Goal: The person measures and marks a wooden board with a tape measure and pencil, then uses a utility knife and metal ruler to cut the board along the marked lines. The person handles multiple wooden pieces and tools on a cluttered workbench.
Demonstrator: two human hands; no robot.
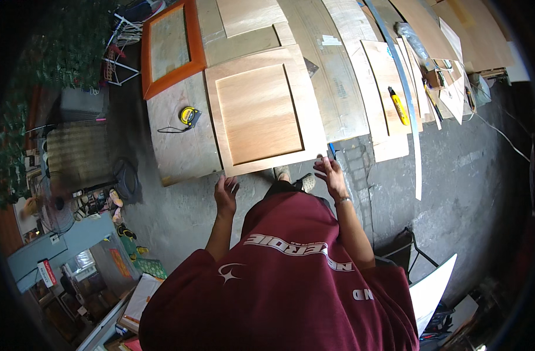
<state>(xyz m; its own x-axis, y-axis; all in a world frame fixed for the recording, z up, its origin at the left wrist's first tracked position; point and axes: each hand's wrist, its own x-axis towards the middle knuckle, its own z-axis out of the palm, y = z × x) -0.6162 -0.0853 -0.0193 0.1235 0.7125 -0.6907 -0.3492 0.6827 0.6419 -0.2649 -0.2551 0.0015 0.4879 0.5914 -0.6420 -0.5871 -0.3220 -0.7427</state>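
Observation:
A pale wooden cabinet door [258, 114] with a recessed centre panel lies flat on the workbench, its near edge reaching toward me. My left hand [226, 192] is at the door's near left corner, fingers loosely bent and apart, fingertips at the edge. At the near right corner is my right hand [333, 176], its fingers also bent and apart, with fingertips close to or touching the edge. Neither hand wraps round the door. A yellow and black tape measure [189, 116] rests on the bench left of the door.
An orange-brown wooden frame [198, 44] lies at the far left of the bench [182, 146]. On the right, a yellow utility knife [398, 106] lies on thin boards beside a long metal straightedge [409, 111]. A fan [58, 203] stands at far left.

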